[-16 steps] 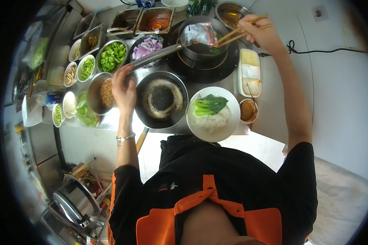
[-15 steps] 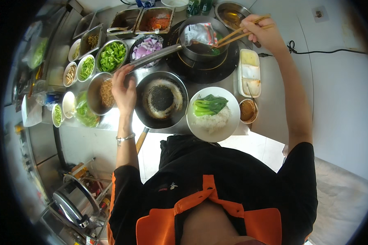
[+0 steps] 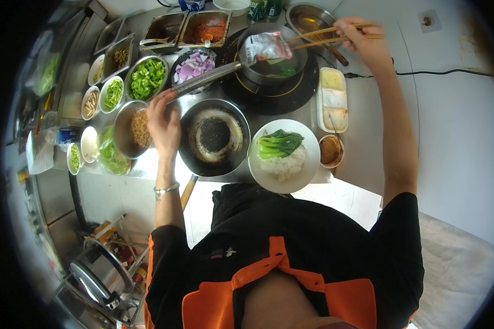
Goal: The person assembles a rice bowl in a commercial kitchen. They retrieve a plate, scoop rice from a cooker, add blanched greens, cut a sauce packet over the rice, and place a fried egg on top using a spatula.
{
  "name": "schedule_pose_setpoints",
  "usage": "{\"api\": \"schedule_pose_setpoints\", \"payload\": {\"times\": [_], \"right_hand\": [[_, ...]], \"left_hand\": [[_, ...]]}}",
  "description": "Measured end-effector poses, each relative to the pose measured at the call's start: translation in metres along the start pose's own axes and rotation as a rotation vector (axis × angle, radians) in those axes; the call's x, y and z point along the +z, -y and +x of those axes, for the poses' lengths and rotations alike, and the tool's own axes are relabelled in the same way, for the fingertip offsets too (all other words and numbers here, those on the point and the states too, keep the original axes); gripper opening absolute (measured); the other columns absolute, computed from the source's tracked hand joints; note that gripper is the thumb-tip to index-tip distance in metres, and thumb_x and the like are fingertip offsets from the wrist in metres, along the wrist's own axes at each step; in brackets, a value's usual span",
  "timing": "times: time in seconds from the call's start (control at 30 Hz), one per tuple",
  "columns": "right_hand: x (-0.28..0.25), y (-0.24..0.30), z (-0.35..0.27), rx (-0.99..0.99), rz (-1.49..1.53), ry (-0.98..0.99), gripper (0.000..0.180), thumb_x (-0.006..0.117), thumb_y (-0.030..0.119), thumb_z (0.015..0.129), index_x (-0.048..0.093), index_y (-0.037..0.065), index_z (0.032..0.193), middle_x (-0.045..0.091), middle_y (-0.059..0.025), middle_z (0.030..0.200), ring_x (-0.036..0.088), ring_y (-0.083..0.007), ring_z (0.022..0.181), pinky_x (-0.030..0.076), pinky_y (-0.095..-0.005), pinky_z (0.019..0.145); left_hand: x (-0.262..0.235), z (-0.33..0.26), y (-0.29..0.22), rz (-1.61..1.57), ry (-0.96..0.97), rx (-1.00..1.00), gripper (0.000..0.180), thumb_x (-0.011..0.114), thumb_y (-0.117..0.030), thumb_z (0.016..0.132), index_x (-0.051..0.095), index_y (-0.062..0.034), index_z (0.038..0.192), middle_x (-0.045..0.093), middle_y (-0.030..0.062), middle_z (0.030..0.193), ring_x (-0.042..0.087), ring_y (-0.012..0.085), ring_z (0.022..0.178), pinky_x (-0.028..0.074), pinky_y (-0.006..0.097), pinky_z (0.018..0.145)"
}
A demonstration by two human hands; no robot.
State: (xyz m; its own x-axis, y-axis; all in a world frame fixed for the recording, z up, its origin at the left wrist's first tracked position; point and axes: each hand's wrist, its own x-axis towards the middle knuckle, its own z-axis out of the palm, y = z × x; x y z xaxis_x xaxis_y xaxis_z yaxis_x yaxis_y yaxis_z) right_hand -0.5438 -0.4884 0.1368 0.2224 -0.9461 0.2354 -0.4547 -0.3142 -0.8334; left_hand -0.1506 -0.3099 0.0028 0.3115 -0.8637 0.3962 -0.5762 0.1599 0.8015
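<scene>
at the top of the frame the right hand (image 3: 362, 41) pinches long wooden chopsticks (image 3: 326, 37), fingers closed, their tips on a clear plastic pouch (image 3: 264, 46) over the dark saucepan (image 3: 274, 63). the left hand (image 3: 163, 125), left of centre, grips the saucepan's long steel handle (image 3: 206, 78).

A small dark saucepan (image 3: 274, 68) sat on a round black burner at the far side of the counter, its long metal handle (image 3: 206, 80) slanting down toward the near left, where the left hand (image 3: 163, 127) gripped its end. Inside lay dark liquid with a bit of green showing. A clear plastic pouch (image 3: 266, 46) with reddish contents hung tilted over the pan's far rim, pinched by a pair of long wooden chopsticks (image 3: 329, 37) held nearly level in the right hand (image 3: 365, 41).
</scene>
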Motion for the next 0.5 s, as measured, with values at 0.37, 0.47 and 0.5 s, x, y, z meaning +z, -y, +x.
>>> {"api": "schedule_pose_setpoints", "payload": {"times": [0.37,0.47,0.5], "right_hand": [[0.004,-0.020,0.015,0.165,0.105,-0.014,0.021,0.063,0.021,0.090,0.069,0.002,0.090,0.065,-0.0042,0.074,0.055,-0.0066,0.054,0.042,-0.0191,0.047],[0.004,-0.023,0.015,0.140,0.135,-0.052,0.021,0.062,0.021,0.090,0.069,0.001,0.092,0.065,-0.0055,0.075,0.057,-0.0078,0.054,0.044,-0.0191,0.048],[0.002,-0.023,0.016,0.147,0.129,-0.020,0.022,0.063,0.021,0.090,0.069,0.000,0.092,0.065,-0.0057,0.075,0.056,-0.0079,0.054,0.044,-0.0191,0.048]], "left_hand": [[-0.002,-0.002,-0.003,0.010,0.019,-0.029,0.029,0.057,0.003,0.080,0.068,-0.0043,0.106,0.061,0.0096,0.118,0.052,0.0257,0.115,0.041,0.035,0.099],[-0.001,-0.002,-0.003,0.007,0.019,-0.029,0.029,0.057,0.002,0.080,0.068,-0.0047,0.106,0.061,0.0094,0.118,0.052,0.0256,0.115,0.040,0.035,0.100],[-0.001,-0.002,-0.002,0.009,0.017,-0.027,0.029,0.057,0.002,0.080,0.068,-0.0047,0.106,0.061,0.0094,0.118,0.052,0.0255,0.115,0.040,0.035,0.100]]}}
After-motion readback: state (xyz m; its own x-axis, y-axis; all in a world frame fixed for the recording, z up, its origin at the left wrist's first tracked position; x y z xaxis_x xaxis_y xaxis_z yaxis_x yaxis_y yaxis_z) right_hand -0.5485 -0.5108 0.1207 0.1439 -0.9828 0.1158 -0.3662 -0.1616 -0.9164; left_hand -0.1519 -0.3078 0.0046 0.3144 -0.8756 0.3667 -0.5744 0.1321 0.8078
